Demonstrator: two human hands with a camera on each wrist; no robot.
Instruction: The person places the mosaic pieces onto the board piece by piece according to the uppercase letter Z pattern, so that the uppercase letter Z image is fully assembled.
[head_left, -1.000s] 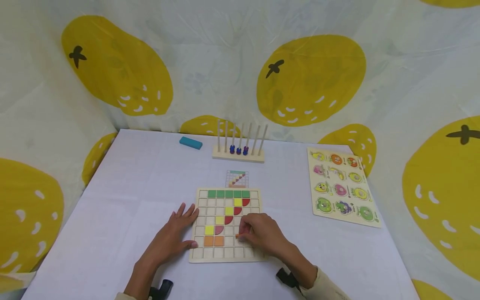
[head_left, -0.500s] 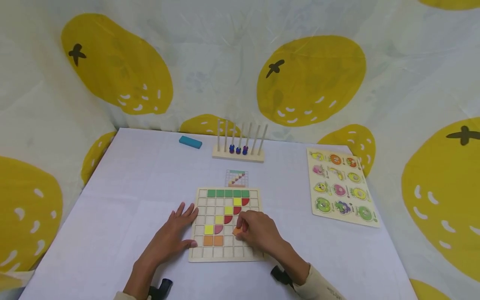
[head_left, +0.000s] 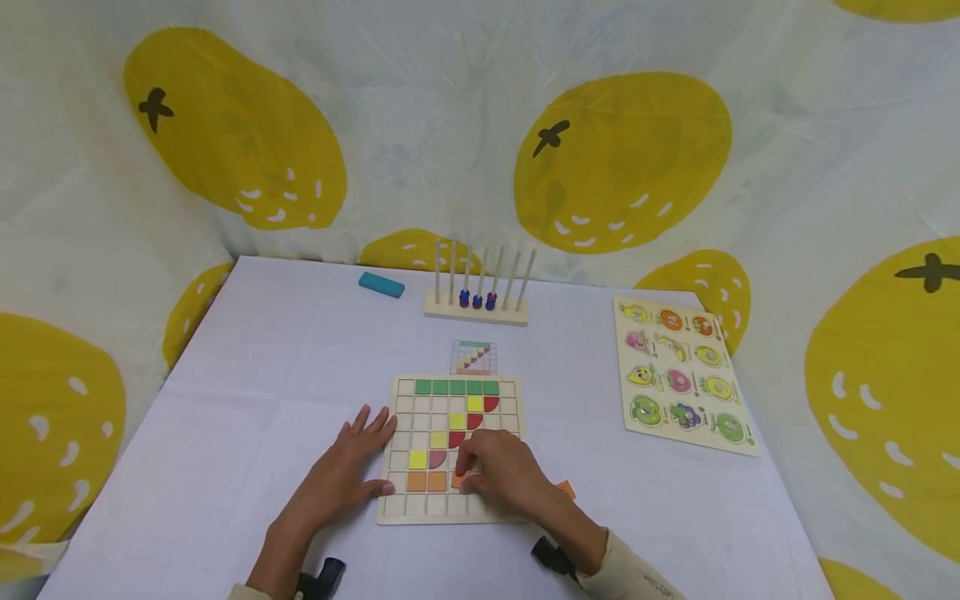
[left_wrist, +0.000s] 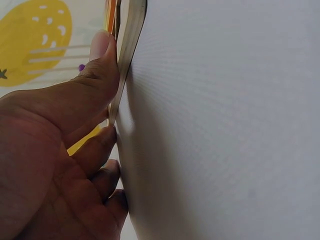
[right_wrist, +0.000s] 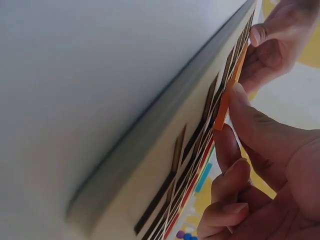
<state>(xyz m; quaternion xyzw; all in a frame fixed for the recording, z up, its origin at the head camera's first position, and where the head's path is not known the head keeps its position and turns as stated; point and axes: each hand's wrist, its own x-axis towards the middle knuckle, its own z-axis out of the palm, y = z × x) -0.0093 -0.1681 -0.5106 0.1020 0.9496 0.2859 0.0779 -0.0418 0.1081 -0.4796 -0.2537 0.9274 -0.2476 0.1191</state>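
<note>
A wooden grid board lies on the table, with green, yellow and orange squares and red and pink quarter-circles in its cells. My right hand pinches an orange square tile between thumb and finger, right at the cell beside two orange tiles. In the right wrist view the tile tilts slightly over the grid. My left hand rests at the board's left edge with fingers spread, its thumb on the rim. Another orange tile shows beside my right wrist, partly hidden by it.
Behind the board lies a small pattern card. A wooden peg rack with several blue beads stands at the back, beside a teal block. To the right lies a fruit puzzle board.
My right hand has carried its orange tile left and down toward the two orange tiles. The loose orange tile beside the wrist has come into view. My left hand stays put.
</note>
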